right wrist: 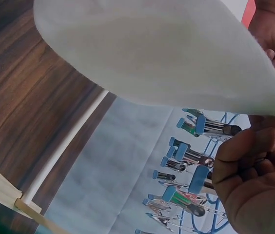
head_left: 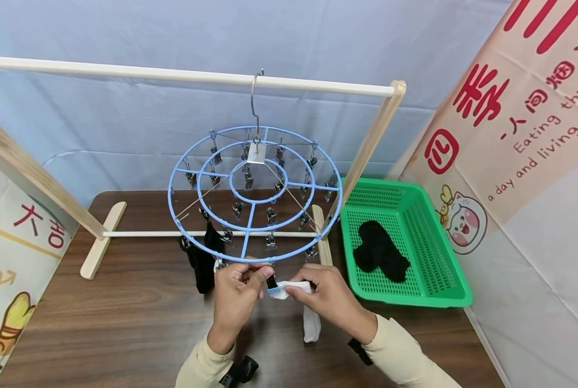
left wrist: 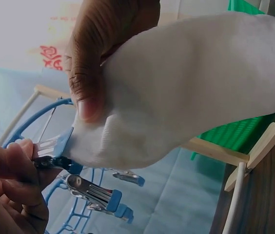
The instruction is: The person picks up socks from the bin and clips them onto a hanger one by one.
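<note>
My left hand (head_left: pixel 237 293) pinches a metal clip (left wrist: pixel 54 148) with blue tips, at the near edge of a round blue clip hanger (head_left: pixel 248 231). A white sock (head_left: pixel 311 326) is in my right hand (head_left: pixel 334 296), gripped between thumb and fingers close to its end. That end sits right at the clip's blue tips in the left wrist view, and the rest of the sock droops down beyond the right fingers. Several other clips (head_left: pixel 270 241) dangle from the rings. A black sock (head_left: pixel 203 269) hangs from the hanger's left side, just beyond my left hand.
The hanger's hook (head_left: pixel 253 102) loops over the white rail (head_left: pixel 148 71) of a wooden-legged rack. To the right, a green basket (head_left: pixel 455 277) holds a black sock bundle (head_left: pixel 381 250). A brown wooden table (head_left: pixel 99 323) lies beneath everything.
</note>
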Motion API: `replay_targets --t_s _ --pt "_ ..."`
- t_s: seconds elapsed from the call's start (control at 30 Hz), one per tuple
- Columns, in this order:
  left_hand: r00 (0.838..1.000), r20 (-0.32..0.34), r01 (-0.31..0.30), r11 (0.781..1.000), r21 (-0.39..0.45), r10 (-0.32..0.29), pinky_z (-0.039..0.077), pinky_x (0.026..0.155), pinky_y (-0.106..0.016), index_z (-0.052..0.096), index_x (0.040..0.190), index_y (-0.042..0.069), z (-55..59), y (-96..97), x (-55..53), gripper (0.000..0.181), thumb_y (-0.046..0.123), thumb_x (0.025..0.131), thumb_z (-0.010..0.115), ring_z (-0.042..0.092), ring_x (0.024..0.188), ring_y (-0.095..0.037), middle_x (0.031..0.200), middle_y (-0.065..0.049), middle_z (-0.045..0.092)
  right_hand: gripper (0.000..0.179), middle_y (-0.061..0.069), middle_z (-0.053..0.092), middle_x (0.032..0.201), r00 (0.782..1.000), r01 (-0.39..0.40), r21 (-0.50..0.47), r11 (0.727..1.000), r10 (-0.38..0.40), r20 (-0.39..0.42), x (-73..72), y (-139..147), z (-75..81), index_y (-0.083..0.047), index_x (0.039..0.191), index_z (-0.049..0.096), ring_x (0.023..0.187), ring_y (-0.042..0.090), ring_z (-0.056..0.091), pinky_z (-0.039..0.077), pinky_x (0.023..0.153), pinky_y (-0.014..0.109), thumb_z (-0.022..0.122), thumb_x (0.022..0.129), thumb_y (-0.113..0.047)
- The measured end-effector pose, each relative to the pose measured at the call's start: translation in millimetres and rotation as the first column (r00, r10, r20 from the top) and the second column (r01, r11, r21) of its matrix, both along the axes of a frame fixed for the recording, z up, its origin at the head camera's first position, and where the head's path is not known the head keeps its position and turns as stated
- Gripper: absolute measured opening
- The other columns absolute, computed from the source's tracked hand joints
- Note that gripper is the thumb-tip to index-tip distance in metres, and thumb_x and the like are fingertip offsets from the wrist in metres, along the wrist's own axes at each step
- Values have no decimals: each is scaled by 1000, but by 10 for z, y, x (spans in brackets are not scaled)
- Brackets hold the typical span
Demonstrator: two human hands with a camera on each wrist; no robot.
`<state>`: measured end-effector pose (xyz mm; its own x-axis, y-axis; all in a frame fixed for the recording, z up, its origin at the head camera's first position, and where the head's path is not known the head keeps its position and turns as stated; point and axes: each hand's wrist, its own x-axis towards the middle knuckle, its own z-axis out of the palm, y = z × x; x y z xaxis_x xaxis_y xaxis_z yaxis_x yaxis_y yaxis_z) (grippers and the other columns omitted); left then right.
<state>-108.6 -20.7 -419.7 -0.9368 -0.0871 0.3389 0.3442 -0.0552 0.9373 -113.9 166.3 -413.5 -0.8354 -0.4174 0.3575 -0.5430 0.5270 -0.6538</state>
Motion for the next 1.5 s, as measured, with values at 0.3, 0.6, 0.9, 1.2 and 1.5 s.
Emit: replay_targets --t_s 0.3,0.6,0.9,1.2,1.5 --pt "1000 0 1 1000 -28 -1 36 37 -21 67 81 -13 119 -28 46 6 -8 81 70 45 40 -7 54 -16 55 7 -12 56 71 1000 -18 25 1000 18 7 -8 -48 5 -16 80 72 59 1 44 38 49 18 79 81 -14" --pt "999 -39 11 999 -36 -12 36 36 -23 71 83 -6 -18 -60 -8 3 -2 84 71 46 38 -10 55 -8 57 8 -13 54 71 999 -34 34 999 35 -9 -18 -81 4 -15 83 72 60 0 44 38 49 17 79 80 -14" --pt "999 -50 7 997 -72 -10 37 37 -23 73 86 -1 15 -84 -32 5 4 84 72 47 40 -9 59 -11 60 8 -11 53 73 996 -87 55 995 88 -4 -60 -87 60 -13 89 72 60 1 44 39 50 17 77 83 -17" --pt "1000 16 18 994 -108 -17 35 37 -22 72 86 -1 57 -88 -14 6 -3 81 72 45 40 -9 53 -8 55 8 -12 54 75 997 -73 51 996 72 15 -60 -84 31 -15 89 72 59 1 44 39 50 18 77 84 -19" --pt "998 48 47 994 -96 -43 35 37 -22 69 86 -5 254 -104 94 5 -5 82 71 44 42 -6 53 -13 53 8 -13 54 73 999 -36 39 999 34 41 -23 -94 -26 -16 89 74 58 0 44 40 49 19 77 83 -19"
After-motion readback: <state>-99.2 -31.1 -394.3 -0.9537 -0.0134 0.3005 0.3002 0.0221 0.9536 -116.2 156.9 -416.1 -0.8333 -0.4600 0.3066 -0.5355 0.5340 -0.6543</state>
